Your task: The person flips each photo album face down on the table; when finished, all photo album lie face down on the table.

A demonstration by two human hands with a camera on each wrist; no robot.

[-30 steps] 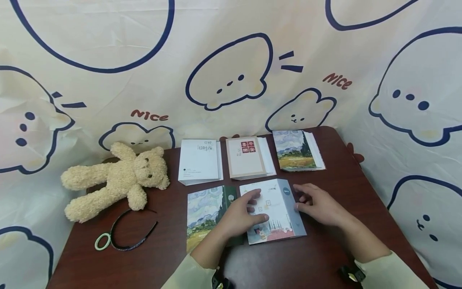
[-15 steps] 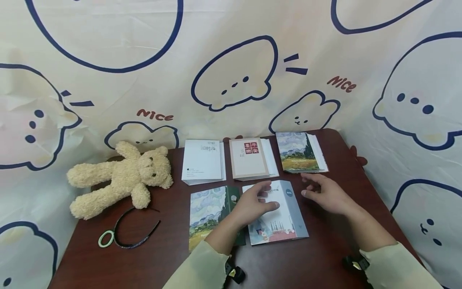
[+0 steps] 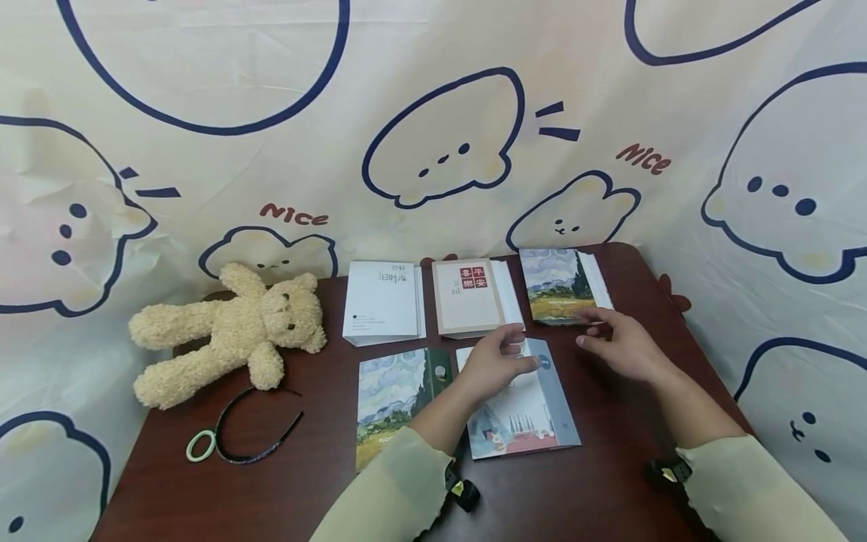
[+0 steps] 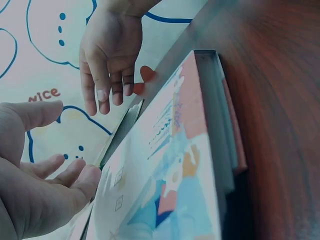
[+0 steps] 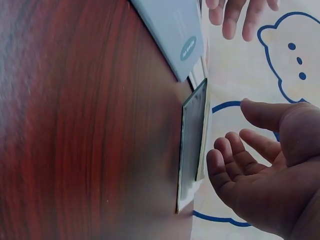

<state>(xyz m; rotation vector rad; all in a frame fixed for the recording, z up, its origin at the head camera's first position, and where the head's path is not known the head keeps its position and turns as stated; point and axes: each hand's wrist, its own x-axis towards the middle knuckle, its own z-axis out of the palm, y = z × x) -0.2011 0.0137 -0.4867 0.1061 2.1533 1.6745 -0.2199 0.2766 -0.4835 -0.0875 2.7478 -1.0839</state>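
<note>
Loosely spread, the fingers of my left hand [image 3: 493, 367] hover over a white booklet [image 3: 518, 425] with a grey-blue flap and a coloured picture along its bottom. In the left wrist view its thick edge shows, and the left hand [image 4: 47, 195] holds nothing. My right hand [image 3: 625, 348] is at the near right corner of a landscape-painting booklet [image 3: 552, 284] at the back right, and its fingertips overlap that booklet in the head view. The right wrist view shows the right hand [image 5: 270, 180] relaxed with a gap to the booklet [image 5: 193, 137].
A white booklet [image 3: 381, 301] and a cream one with red characters [image 3: 467, 305] stand in the back row. Another landscape booklet [image 3: 393, 395] lies front left. Further left are a teddy bear [image 3: 237, 324] and a black headband [image 3: 237, 458] with a green ring [image 3: 200, 446].
Both hands have moved up and to the right, off the white-and-blue booklet. The right hand has gone from its flap to the back-right landscape booklet. The head view has shifted slightly.
</note>
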